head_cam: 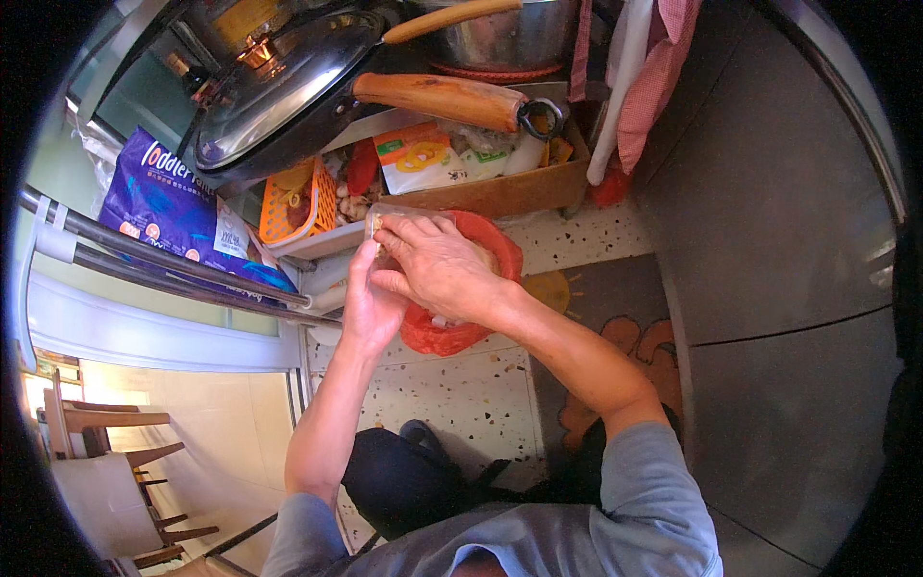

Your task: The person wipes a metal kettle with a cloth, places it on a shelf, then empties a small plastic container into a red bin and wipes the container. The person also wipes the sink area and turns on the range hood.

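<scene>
Both my hands meet at a clear plastic container with small pale pieces inside. My left hand grips its near left side, thumb up against the wall. Across its top lies my right hand, fingers bent over the rim and partly hiding the contents. Below the hands is a round bin or basin lined with a red plastic bag; some pale bits show inside it, and the rest is covered by my right hand and forearm.
Ahead, a cardboard box holds packets, beside an orange plastic basket and garlic bulbs. Above stand a lidded wok and a steel pot. A blue diaper package is behind a metal rail. A patterned mat lies right.
</scene>
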### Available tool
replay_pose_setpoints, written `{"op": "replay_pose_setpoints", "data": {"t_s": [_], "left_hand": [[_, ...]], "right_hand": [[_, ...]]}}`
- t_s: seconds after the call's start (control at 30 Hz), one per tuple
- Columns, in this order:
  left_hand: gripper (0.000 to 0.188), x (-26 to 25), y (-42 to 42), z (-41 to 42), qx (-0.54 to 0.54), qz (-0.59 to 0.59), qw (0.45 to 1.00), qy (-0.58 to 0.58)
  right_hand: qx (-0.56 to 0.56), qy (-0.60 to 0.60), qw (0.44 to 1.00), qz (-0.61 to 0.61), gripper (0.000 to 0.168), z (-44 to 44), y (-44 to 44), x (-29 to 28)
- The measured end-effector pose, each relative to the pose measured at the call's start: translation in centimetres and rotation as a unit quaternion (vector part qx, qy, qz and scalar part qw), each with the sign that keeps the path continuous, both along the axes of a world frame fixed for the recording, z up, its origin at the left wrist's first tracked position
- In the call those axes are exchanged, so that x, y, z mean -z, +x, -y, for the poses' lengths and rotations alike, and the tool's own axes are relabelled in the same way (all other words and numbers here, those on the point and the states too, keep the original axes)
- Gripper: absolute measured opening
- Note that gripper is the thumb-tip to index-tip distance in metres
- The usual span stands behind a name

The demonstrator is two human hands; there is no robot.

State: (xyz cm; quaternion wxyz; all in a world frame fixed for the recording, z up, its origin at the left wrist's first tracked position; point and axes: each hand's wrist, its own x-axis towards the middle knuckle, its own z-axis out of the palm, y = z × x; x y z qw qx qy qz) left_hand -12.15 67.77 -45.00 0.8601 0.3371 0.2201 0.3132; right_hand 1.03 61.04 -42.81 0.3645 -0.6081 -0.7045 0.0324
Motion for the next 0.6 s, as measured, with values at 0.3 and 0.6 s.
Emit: {"op": "replay_pose_setpoints", "data": {"t_s": [0.3, 0.6], "left_hand": [[0.066, -0.3, -0.1, -0.5, 0.006, 0.011, 0.997, 0.081], [0.074, -1.2, -0.5, -0.4, -0.009, 0.007, 0.994, 0.108]], "right_hand": [[-0.017, -0.109, 0.993, -0.042, 0.048, 0.9, 3.2, -1.6], [-0.004, 0.024, 0.991, 0.13, 0.027, 1.3, 1.4, 1.2]]}}
